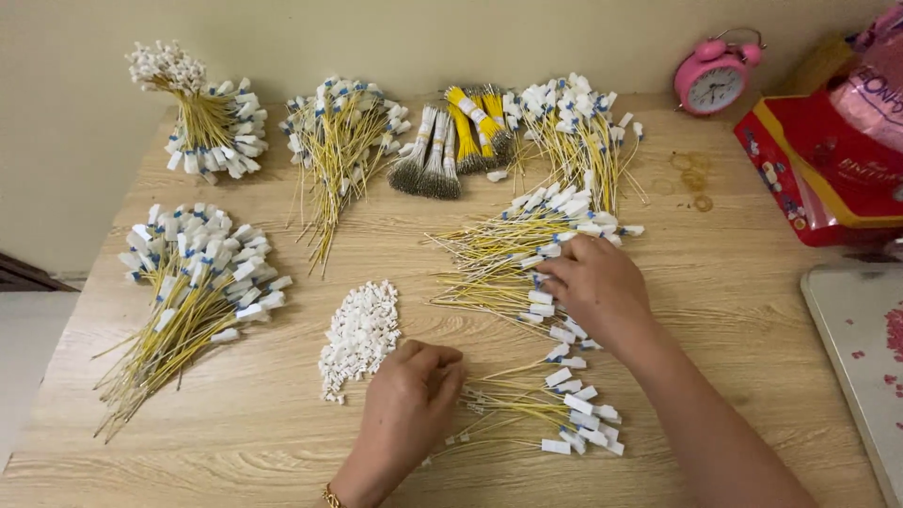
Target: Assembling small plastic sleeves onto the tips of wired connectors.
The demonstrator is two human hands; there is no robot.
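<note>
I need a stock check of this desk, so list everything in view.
wire bundles: several, yellow with white tags, back and left of table
loose wires: one spread pile, yellow, centre
finished wires: small pile, yellow and white, front
connectors: one heap, white, centre-front
tied wires: several, yellow and grey, back
clock: one, pink, back right
box: one, red, right
table: one, light wood
left hand: closed, beside connectors
right hand: flat on loose wires

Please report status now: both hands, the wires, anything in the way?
Left hand pinched shut beside white connectors. Right hand flat on yellow wires. Nothing in the way.
</note>
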